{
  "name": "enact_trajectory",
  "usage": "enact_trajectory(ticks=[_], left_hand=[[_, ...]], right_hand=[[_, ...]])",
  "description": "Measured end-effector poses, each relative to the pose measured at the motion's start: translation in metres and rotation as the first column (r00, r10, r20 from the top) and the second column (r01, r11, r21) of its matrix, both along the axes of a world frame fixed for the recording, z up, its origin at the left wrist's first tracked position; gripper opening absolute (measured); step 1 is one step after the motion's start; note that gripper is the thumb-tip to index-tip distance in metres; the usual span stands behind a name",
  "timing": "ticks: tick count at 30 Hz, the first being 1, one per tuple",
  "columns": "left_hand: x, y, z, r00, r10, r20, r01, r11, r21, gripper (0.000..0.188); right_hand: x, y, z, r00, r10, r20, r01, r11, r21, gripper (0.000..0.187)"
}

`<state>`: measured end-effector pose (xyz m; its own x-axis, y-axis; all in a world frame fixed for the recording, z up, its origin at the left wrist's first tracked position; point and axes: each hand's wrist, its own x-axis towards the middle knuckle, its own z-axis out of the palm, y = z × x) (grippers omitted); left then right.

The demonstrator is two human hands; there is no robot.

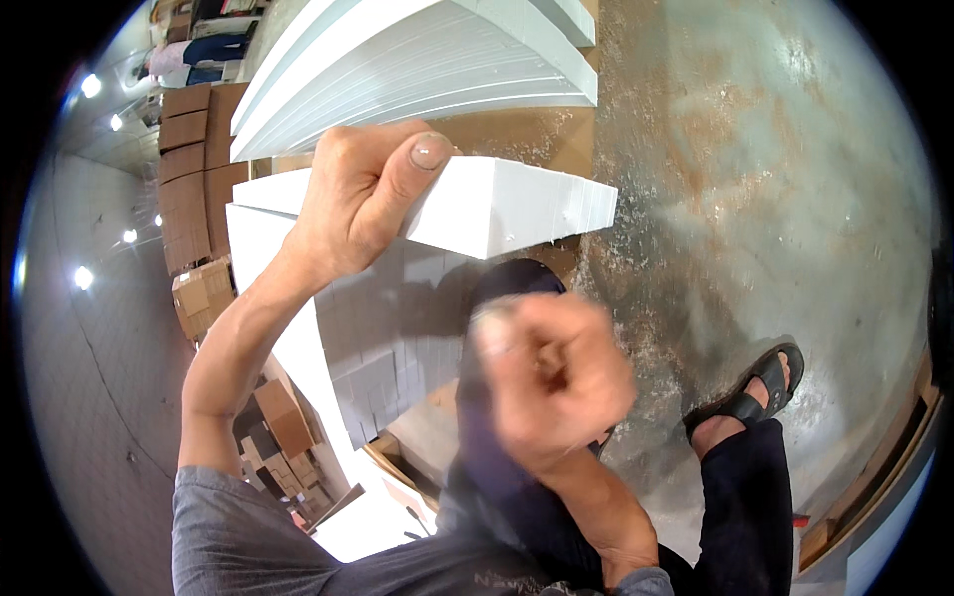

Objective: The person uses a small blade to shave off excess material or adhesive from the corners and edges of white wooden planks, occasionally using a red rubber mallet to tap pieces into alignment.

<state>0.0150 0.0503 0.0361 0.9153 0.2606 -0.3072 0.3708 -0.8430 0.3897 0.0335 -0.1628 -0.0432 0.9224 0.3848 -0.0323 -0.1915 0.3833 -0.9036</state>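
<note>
White block (537, 209), angular, smooth-faced, one corner toward the camera: at centre of view, above the worker's lap, narrow end pointing right over the concrete floor (795, 189). Left hand (363, 194), bare: clamped on the white block, thumb bent near its upper edge, fingertips hidden. Right hand (556, 377), bare, motion-blurred: raised above the thigh, apart from the white block, fingers curled round a dark hollow; whether they meet the thumb or hold anything cannot be told. White panels (417, 74), long, layered, ridged along the side: at the top, beyond the white block, with brown sheet (517, 134) showing between. Grey-looking stacked pieces (383, 328), in shadow: just below the white block, beside the knee. Cardboard stack (189, 179), tall, brown: at the left, with a carton (204, 296) near its lower end. Grey shirt (243, 526) and dark trousers (745, 507): on the worker. Black sandal (750, 397): on a foot set on the floor. Another person (194, 55): in the background, upper left.
</note>
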Motion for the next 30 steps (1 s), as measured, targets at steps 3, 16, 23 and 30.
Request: enact_trajectory(ticks=[3, 16, 23, 30], left_hand=[[0.001, -0.002, 0.000, 1.000, -0.018, 0.026, 0.018, 1.000, 0.013, 0.070], [-0.004, 0.001, -0.001, 1.000, 0.021, -0.008, -0.021, 1.000, -0.014, 0.072], [-0.006, 0.000, -0.005, 1.000, -0.004, 0.025, 0.003, 0.999, 0.033, 0.072], [0.008, -0.002, -0.002, 0.995, -0.049, 0.089, 0.046, 0.998, 0.035, 0.065]], right_hand=[[0.016, 0.000, -0.012, 0.949, 0.042, -0.314, -0.017, 0.996, 0.082, 0.014], [0.010, 0.008, -0.102, 0.957, -0.100, -0.273, 0.069, 0.990, -0.122, 0.014], [0.049, 0.015, -0.094, 0.948, 0.214, -0.235, -0.275, 0.923, -0.268, 0.015], [0.047, -0.056, -0.259, 0.845, 0.535, 0.016, -0.259, 0.435, -0.863, 0.025]])
